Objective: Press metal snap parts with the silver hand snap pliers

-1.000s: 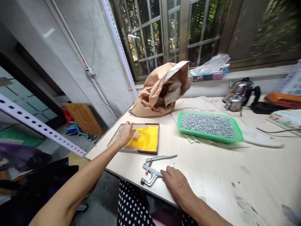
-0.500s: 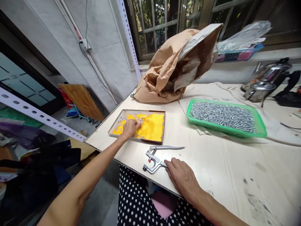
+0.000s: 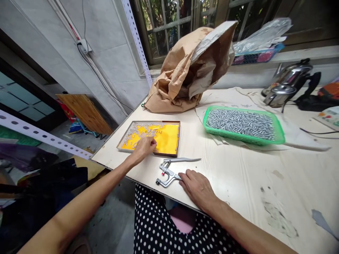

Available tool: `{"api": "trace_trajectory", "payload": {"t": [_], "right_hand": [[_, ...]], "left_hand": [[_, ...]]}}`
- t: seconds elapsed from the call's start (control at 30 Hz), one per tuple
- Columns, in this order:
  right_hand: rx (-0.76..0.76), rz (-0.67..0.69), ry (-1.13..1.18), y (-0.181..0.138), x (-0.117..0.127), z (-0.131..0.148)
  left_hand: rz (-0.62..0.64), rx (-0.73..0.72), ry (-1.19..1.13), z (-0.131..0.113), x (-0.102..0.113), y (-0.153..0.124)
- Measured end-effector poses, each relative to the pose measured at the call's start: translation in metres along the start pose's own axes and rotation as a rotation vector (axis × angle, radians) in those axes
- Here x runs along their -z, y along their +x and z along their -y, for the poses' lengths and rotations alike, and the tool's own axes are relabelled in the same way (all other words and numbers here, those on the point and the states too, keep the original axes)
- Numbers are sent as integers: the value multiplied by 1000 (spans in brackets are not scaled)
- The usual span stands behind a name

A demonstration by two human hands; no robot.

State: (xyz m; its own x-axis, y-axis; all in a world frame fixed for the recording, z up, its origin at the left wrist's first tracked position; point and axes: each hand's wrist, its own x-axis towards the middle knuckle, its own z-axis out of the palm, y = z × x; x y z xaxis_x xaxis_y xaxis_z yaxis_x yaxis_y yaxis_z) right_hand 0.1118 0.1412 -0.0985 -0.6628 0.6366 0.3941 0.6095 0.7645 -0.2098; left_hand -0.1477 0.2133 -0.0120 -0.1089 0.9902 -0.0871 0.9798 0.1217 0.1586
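My left hand (image 3: 144,147) is over the near edge of a shallow tray (image 3: 169,143) with a yellow bottom. Its fingers are pressed together in a pinch, and what they hold, if anything, is too small to make out. Small silvery metal pieces (image 3: 131,132) lie scattered on the tray's left and back parts. On the table, my right hand (image 3: 198,188) grips the lower handle of silver snap-fastener pliers (image 3: 169,173). The pliers lie with their handles spread apart and their jaw toward the table's near edge; a red tip shows inside the jaw.
A green plastic basket (image 3: 238,138) full of small metal pieces stands to the right on a cloth. Behind the tray leans a large brown paper bag (image 3: 172,84). Metal kettles (image 3: 280,93) stand at the back right. The table's near edge borders my lap.
My left hand has drawn back from the tray's middle toward its near edge. My right hand stays on the pliers. The whole view has shifted slightly.
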Motion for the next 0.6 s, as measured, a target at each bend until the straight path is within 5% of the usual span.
{"api": "trace_trajectory", "payload": {"t": [0.1, 0.23, 0.37, 0.6], "right_hand": [[6, 13, -28, 1, 0, 1], [8, -7, -43, 2, -3, 1], [5, -7, -50, 0, -6, 0], [10, 46, -44, 0, -5, -2]], "left_hand": [[100, -32, -326, -7, -9, -47], [290, 159, -680, -11, -28, -90], [396, 292, -841, -14, -38, -97], [451, 324, -792, -11, -44, -91]]}}
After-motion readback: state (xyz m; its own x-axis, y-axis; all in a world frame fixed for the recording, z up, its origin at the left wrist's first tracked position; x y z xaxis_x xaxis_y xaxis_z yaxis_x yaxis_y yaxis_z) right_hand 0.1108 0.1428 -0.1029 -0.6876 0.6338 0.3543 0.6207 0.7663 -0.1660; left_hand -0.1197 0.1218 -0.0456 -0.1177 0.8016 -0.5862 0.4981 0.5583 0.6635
